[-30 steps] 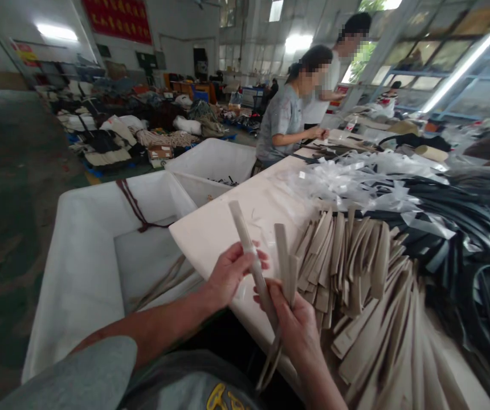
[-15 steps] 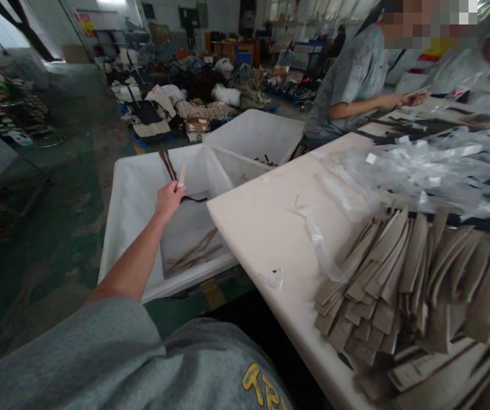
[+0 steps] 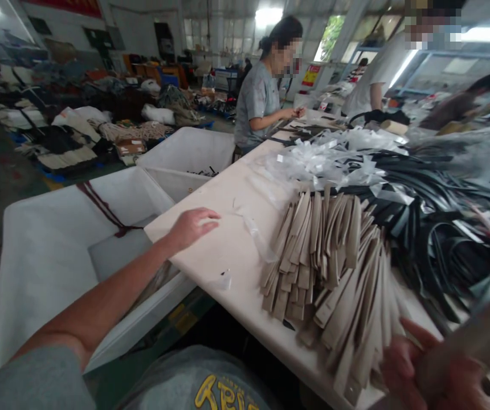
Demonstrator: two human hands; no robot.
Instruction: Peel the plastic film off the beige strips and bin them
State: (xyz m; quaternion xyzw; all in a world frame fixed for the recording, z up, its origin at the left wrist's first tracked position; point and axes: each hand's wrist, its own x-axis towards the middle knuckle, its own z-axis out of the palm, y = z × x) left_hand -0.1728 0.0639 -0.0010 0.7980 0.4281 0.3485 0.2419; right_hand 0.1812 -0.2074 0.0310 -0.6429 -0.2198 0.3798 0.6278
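Beige strips (image 3: 334, 273) take centre stage, a big fanned heap on the table at 1 o'clock, dozens of them, too tightly packed for an exact count! One more strip (image 3: 467, 341) is up in the right hand (image 3: 424, 364) at 4 o'clock, blurred and close to the camera, just beside the low end of the heap. The right hand's fingers (image 3: 403, 364) curl round it and press on it from beneath, with the thumb out of sight. Over at 10 o'clock, the left hand (image 3: 191, 228) lies flat on the white table (image 3: 236, 250), right by its edge, fingers close together, gripping nothing. A single scrap of clear plastic (image 3: 223, 280) sits on the table near that hand.

Beyond the beige heap, at 2 o'clock, comes one tangled mass of black strips (image 3: 437, 245), and at 12:30, one pile of clear plastic strips (image 3: 326, 156). Two white bins stand at 10 o'clock: the near bin (image 3: 44, 273) has one dark red cord (image 3: 103, 210) hanging over its wall, and the far bin (image 3: 185, 148) holds a few dark bits. Three co-workers are in view: one in a grey T-shirt (image 3: 256, 102) working at the table at 12 o'clock, one in white (image 3: 373, 80) at 1 o'clock, and one in brown (image 3: 462, 99) at 2 o'clock.
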